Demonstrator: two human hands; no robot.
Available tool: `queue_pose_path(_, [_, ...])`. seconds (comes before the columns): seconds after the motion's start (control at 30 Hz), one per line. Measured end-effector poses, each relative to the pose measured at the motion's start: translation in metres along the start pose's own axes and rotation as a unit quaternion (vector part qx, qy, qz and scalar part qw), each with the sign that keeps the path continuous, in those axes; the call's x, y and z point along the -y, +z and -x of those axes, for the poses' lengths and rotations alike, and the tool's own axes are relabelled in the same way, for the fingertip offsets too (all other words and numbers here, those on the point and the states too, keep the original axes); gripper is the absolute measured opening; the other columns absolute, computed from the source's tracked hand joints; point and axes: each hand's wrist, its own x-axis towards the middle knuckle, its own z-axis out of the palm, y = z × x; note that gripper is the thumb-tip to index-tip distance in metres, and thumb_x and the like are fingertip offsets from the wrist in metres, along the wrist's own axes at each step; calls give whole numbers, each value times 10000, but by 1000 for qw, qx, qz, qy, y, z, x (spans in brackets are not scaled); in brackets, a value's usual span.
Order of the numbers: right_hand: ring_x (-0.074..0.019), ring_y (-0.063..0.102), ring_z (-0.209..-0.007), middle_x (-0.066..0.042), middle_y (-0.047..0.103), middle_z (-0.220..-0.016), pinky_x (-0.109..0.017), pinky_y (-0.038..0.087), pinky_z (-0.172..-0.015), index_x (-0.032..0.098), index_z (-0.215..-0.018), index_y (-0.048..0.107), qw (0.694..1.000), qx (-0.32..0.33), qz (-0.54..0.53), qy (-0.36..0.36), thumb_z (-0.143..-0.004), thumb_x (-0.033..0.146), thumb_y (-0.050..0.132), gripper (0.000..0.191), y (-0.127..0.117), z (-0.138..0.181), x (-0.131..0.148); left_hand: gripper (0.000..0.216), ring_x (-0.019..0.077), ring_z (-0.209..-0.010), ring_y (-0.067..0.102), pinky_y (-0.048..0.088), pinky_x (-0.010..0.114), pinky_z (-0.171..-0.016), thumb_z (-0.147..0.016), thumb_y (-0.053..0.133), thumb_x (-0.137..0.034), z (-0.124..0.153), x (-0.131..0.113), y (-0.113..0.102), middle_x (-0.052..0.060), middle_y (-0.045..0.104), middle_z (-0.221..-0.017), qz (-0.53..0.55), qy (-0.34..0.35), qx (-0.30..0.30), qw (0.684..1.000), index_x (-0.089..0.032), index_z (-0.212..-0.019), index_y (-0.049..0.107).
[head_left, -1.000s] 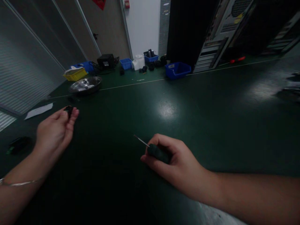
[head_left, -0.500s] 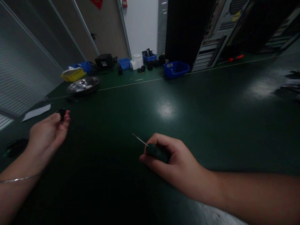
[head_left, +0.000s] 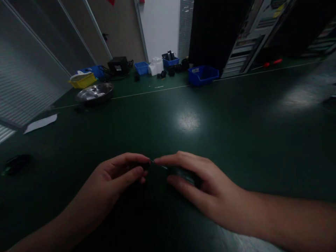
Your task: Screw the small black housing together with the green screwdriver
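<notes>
My left hand (head_left: 115, 178) pinches a small black part (head_left: 144, 165) between thumb and fingers; its exact kind is too dark to tell. My right hand (head_left: 202, 178) is closed round the dark handle of a screwdriver (head_left: 181, 172), whose thin metal shaft points left. The shaft's tip meets or nearly meets the black part, and my right index finger stretches along the shaft to that spot. Both hands are over the dark green table (head_left: 147, 129), close together.
A metal bowl (head_left: 105, 91) stands at the back left beside a yellow bin (head_left: 84, 81). Farther right are a black box (head_left: 117, 65), a white part (head_left: 156, 66) and a blue bin (head_left: 203, 75). A dark object (head_left: 17, 163) and a white strip (head_left: 40, 123) lie at the left.
My left hand has come from the far left to the middle with the black part. My right hand stays near its place, its index finger now stretched forward along the screwdriver's shaft.
</notes>
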Motion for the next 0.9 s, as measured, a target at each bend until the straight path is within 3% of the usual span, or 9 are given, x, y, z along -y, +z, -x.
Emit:
queue_pose_path(0.17, [-131,625,-821,-17,663,-948,-234,474,-705,210,-1245,672,998,56,34,11,-940,116,596,327,1,-4,-2,135,95,-668,686,558,117,-597,-800,798,-173,-7,-6,-2,-34,759,-781,10,2,18,1000,-269,-893,786])
queue_pose_path(0.4, [-135,611,-791,-12,640,-928,-245,468,-662,217,-1252,670,998,63,17,24,-938,115,595,339,0,-2,-6,122,91,-614,678,527,126,-566,-785,816,-239,-7,-4,-5,-44,732,-725,-63,33,89,994,-277,-897,783])
queue_pose_path(0.6, [-152,631,-818,-18,665,-933,-264,485,-690,247,-1248,677,998,56,12,26,-937,127,604,341,2,-8,-7,124,114,-681,701,539,155,-624,-821,784,-235,-7,-2,-7,-36,732,-757,-103,60,70,990,-289,-931,768])
queue_pose_path(0.9, [-176,646,-745,-27,720,-868,-290,512,-661,286,-1223,701,999,20,24,33,-915,270,666,311,7,-10,-2,130,106,-695,698,543,154,-646,-854,753,-231,-10,1,-12,-42,744,-778,-64,50,105,991,-302,-964,757])
